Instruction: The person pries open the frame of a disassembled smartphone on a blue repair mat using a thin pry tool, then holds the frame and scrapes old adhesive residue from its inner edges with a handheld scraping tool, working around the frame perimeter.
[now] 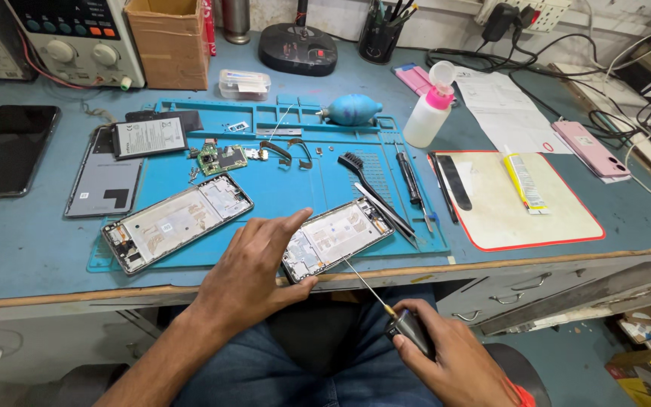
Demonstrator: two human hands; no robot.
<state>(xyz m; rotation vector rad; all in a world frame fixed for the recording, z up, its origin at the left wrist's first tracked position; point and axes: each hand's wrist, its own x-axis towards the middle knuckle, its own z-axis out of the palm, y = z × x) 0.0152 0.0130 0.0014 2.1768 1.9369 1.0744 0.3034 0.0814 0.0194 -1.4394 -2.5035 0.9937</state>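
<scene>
My left hand (pixel 254 267) rests at the front edge of the blue work mat (pixel 295 188), its thumb and fingers pinching the near corner of an opened phone frame (pixel 337 237). My right hand (pixel 446 350) is below the table edge, closed around the dark handle of a thin screwdriver (pixel 386 301) whose tip points up to the frame's lower right side. A second opened phone frame (pixel 178 221) lies to the left on the mat. Above it sit a small green circuit board (pixel 221 159) and a black battery (pixel 148 137).
A brush (pixel 356 169), tweezers (pixel 386 211) and other tools lie right of the frame. A white bottle with pink cap (pixel 429 113), a glue tube (pixel 525 181) on a white pad, a pink phone (pixel 591 148), a dark phone (pixel 9 149) and a cardboard box (pixel 169 41) surround the mat.
</scene>
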